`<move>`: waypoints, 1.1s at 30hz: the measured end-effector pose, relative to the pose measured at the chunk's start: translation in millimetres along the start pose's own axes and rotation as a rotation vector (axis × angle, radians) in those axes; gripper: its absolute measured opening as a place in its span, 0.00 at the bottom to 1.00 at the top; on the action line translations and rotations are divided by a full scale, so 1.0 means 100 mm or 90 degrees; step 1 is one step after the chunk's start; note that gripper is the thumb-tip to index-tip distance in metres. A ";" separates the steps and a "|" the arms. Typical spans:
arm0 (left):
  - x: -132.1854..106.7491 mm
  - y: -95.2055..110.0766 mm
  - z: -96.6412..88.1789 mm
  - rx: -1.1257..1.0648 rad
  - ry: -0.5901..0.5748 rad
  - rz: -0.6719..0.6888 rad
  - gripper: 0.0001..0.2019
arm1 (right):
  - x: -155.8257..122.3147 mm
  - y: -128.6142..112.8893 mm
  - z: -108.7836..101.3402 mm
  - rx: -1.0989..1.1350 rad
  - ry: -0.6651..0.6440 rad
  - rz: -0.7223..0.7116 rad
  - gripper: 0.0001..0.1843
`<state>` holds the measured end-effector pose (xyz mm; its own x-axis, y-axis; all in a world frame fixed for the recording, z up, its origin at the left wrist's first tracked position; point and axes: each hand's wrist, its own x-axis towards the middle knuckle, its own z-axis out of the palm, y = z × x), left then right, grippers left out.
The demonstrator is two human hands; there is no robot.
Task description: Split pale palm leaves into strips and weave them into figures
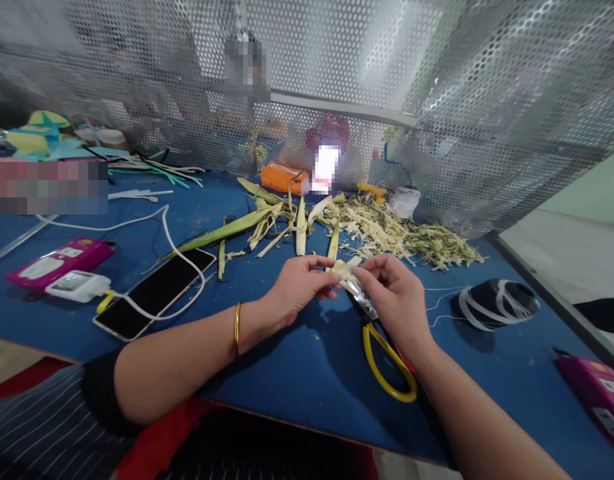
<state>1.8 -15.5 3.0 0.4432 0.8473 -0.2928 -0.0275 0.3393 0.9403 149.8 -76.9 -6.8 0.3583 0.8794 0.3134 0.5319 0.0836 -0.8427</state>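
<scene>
My left hand [307,287] and my right hand [397,293] pinch a pale strip of corn husk [344,269] between them, above the blue table. The fingers partly cover the strip. Under my right hand lies a pair of scissors [389,367] with a yellow handle loop; its blades point toward the husk and its other handle is mostly hidden. Just beyond my hands are long green-and-cream husk leaves [237,227]. To their right, a heap of shredded husk pieces [381,227] spreads over the table.
A black spool with white thread [497,305] lies at right. On the left are a dark-screened phone [157,293], a white cable [169,233] and a purple power strip [61,261]. Another purple power strip [599,393] is at far right. A perforated metal screen [337,67] closes the back, behind an orange packet [281,179].
</scene>
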 end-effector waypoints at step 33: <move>0.01 -0.10 -0.03 0.160 -0.088 0.140 0.06 | -0.01 0.00 -0.01 -0.066 -0.084 -0.048 0.05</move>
<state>0.2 -17.0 -6.6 0.5689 0.8196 -0.0682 0.0774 0.0293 0.9966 150.3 -78.7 -6.7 0.2149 0.9267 0.3084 0.6317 0.1089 -0.7675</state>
